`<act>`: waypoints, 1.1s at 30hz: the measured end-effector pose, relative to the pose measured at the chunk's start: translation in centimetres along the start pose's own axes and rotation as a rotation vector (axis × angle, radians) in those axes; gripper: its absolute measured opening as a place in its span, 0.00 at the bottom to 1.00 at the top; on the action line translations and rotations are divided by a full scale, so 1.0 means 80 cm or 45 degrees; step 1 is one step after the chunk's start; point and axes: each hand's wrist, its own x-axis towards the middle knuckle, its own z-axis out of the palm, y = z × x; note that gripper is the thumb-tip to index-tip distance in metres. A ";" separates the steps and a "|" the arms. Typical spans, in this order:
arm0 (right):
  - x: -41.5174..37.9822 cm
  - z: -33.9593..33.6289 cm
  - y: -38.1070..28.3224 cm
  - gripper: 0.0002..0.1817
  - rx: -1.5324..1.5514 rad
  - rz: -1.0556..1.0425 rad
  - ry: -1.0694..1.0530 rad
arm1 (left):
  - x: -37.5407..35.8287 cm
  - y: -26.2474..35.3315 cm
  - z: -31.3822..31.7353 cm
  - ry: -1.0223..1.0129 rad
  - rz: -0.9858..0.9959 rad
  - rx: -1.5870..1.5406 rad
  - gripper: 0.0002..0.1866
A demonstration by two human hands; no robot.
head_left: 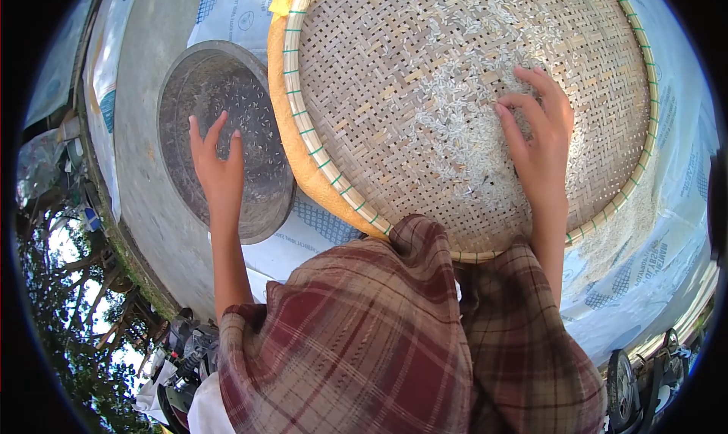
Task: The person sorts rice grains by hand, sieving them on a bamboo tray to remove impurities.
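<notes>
A round woven tray with a rim tied in green lies in front of the plaid cloth. White grains are scattered over its middle and right. My right hand is over the grains with fingers bent and apart; whether the fingertips touch them is unclear. To the left is a dark round basin with a few grains inside. My left hand is above this basin, fingers spread and holding nothing.
A yellow-orange item shows under the tray's left edge. Printed white-blue sheets cover the ground, with more grains at the right. Motorcycles appear at the lower right, tree branches at the lower left.
</notes>
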 end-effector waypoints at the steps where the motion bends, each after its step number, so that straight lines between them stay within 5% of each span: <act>1: 0.000 0.000 -0.001 0.06 -0.016 -0.005 0.000 | -0.008 0.027 0.009 0.203 0.280 0.526 0.16; 4: 0.001 -0.001 -0.005 0.08 -0.012 0.037 0.009 | -0.017 0.109 0.032 0.156 0.447 -0.056 0.11; 8: 0.000 0.002 -0.001 0.09 -0.032 -0.004 0.012 | -0.022 0.188 0.102 -0.372 0.936 -0.517 0.07; 13: -0.002 -0.006 0.009 0.08 0.039 0.101 0.149 | -0.017 0.231 0.158 -0.300 1.405 -0.342 0.08; 23: -0.013 -0.022 -0.010 0.19 0.013 0.041 0.093 | -0.006 0.225 0.153 -0.202 1.788 0.012 0.07; 26: -0.033 -0.025 -0.007 0.20 -0.020 0.095 -0.008 | -0.004 0.223 0.150 -0.307 1.617 -0.217 0.08; 28: -0.038 -0.025 -0.009 0.20 -0.022 0.132 -0.049 | -0.005 0.223 0.139 -0.709 1.042 -0.765 0.05; 29: -0.036 -0.024 -0.010 0.20 -0.022 0.135 -0.050 | -0.005 0.221 0.137 -0.712 1.041 -0.765 0.05; 31: -0.029 -0.020 -0.011 0.20 -0.005 0.069 -0.069 | -0.002 0.217 0.132 -1.017 0.368 -1.228 0.03; 33: -0.030 -0.019 -0.010 0.19 -0.037 0.055 -0.088 | 0.004 0.211 0.124 -1.075 0.282 -1.297 0.02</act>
